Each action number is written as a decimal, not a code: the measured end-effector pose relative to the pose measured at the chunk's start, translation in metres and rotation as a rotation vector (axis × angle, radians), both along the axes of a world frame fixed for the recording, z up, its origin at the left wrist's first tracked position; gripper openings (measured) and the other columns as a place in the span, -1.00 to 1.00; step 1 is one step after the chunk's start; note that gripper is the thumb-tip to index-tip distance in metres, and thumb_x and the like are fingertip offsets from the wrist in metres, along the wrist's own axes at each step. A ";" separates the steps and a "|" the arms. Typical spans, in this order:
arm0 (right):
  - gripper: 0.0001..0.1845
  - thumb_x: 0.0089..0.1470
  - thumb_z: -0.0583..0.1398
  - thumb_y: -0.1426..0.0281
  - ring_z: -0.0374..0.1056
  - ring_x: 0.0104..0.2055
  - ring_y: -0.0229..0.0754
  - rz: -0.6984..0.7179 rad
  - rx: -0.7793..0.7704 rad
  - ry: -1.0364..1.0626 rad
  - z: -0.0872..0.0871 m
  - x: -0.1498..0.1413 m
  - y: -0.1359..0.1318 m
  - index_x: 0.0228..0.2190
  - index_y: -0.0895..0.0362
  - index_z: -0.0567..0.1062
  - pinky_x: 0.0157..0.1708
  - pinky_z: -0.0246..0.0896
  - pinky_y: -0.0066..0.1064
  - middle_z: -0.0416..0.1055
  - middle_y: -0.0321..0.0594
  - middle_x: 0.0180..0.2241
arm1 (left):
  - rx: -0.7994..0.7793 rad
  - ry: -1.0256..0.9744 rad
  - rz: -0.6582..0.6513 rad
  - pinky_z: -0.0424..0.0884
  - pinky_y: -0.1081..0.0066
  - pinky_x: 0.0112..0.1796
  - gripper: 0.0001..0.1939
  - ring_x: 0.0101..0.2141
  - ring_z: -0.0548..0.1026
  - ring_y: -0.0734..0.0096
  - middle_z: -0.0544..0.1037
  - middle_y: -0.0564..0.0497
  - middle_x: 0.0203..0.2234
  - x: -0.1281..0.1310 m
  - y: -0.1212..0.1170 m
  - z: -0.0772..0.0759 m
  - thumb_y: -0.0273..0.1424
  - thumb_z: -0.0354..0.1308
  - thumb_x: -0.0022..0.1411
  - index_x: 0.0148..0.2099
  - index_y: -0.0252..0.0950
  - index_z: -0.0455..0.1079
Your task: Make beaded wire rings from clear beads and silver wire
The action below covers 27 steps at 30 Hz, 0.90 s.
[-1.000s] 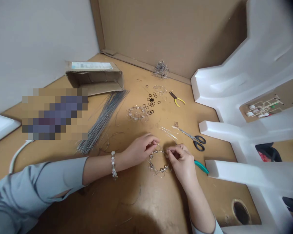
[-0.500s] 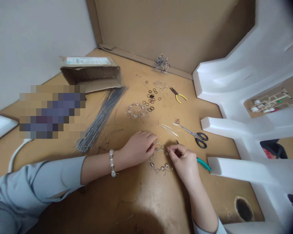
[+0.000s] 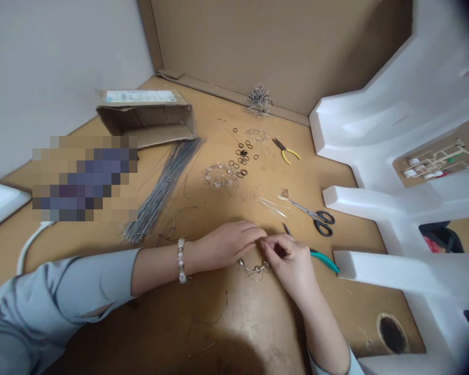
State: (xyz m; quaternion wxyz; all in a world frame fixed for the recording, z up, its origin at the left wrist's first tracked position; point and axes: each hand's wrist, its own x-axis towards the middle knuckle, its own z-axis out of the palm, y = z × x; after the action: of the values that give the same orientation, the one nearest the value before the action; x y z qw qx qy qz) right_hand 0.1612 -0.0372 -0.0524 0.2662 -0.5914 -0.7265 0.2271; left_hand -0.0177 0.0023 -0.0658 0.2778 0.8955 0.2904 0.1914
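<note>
A ring of thin wire strung with clear beads lies on the wooden table under my hands, its far half hidden by my fingers. My left hand reaches over it, palm down, with its fingers closed on the ring's far side. My right hand pinches the right side of the ring, thumb and forefinger together, right against the left fingertips. Teal-handled pliers lie just beyond my right hand, partly covered by it.
Scissors, yellow-handled pliers, black rings and another beaded wire ring lie further back. A bundle of grey wires stretches before an open cardboard box. White foam lines the right side.
My left hand has slid right, over the beaded ring, so its fingertips meet those of my right hand. Less of the ring shows. My right hand has shifted slightly left.
</note>
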 end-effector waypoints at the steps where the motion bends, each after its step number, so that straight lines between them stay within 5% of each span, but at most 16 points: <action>1: -0.85 0.04 0.13 0.39 0.32 -0.49 -0.29 0.008 -0.016 0.021 0.001 0.000 0.000 -0.47 0.10 0.51 -0.42 0.18 -0.47 0.42 -0.29 -0.53 | -0.017 -0.006 0.013 0.30 0.41 -0.23 -0.79 -0.25 0.37 0.36 0.43 -0.05 -0.26 0.000 0.000 0.000 -0.50 -0.07 0.26 -0.09 -0.30 0.30; 11: -0.79 -0.01 0.13 0.42 0.30 -0.45 -0.28 0.022 -0.032 -0.017 -0.001 0.003 -0.001 -0.28 0.10 0.48 -0.42 0.19 -0.47 0.36 -0.29 -0.48 | -0.035 -0.093 0.044 0.30 0.33 -0.14 -0.57 -0.19 0.37 0.30 0.44 -0.09 -0.20 -0.004 0.002 -0.001 -0.63 -0.07 0.02 -0.03 -0.34 0.24; 21: -0.81 -0.02 0.13 0.46 0.24 -0.50 -0.30 0.060 -0.031 -0.040 -0.006 0.001 0.002 -0.30 0.14 0.48 -0.44 0.15 -0.50 0.33 -0.32 -0.55 | -0.327 -0.423 0.026 0.41 0.37 -0.22 -0.65 -0.34 0.46 0.49 0.51 -0.09 -0.23 -0.003 0.001 -0.007 -0.59 -0.19 0.19 0.01 -0.34 0.18; 27: -0.85 0.01 0.10 0.43 0.21 -0.55 -0.33 0.107 -0.076 -0.015 -0.005 0.001 0.001 -0.44 0.12 0.48 -0.50 0.10 -0.52 0.34 -0.33 -0.57 | -0.313 -0.493 0.079 0.41 0.33 -0.19 -0.68 -0.31 0.49 0.45 0.51 -0.05 -0.35 -0.003 0.001 -0.006 -0.62 -0.18 0.18 -0.05 -0.35 0.24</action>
State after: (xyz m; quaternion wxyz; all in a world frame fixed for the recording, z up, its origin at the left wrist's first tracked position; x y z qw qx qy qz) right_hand 0.1622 -0.0364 -0.0579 0.2255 -0.5632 -0.7498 0.2642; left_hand -0.0209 0.0028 -0.0717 0.4671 0.7561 0.2748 0.3669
